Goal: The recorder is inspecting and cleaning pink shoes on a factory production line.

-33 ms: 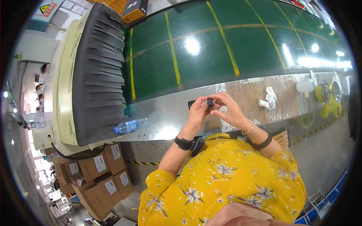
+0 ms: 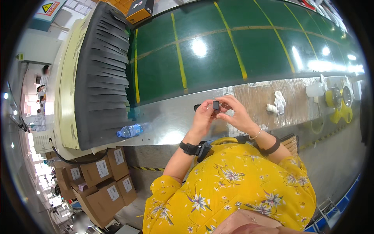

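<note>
black block (small) in both hands

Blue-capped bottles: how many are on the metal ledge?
1: the bottle lies on its side, left of the left hand and near the dark strip curtain. The curtain could hide others.

Hands — close together | fingers curled | forearms angled inward
</note>
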{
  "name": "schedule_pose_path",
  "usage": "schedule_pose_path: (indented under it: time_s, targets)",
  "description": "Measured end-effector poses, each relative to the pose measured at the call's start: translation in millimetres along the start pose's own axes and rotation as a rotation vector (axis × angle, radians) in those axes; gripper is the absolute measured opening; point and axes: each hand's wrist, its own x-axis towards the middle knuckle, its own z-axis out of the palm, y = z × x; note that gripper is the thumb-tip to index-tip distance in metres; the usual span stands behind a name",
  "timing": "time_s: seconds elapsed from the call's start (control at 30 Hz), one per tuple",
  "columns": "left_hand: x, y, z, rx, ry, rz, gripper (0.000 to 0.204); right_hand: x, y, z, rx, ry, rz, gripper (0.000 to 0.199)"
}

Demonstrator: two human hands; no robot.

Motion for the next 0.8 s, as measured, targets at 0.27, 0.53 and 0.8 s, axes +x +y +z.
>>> schedule_pose_path:
  time_s: [0.27, 0.53, 0.8]
  targets:
    - [14.7, -6.5, 14.8, 0.06, 0.044, 0.271, 0.013, 14.2, -13.2, -7.1, 0.056, 0.051, -0.088, 0.057]
    - [42.0, 11.7, 30.7, 0.426, 0.248, 0.673, 0.009, 28.5, -4.3, -28.7, 0.672, -0.034, 0.31, 0.046]
    - [71.2, 77.9, 21.4, 0.213, 0.157, 0.443, 0.011, 59.7, 0.6, -37.8, 0.602, 0.071, 0.344, 0.044]
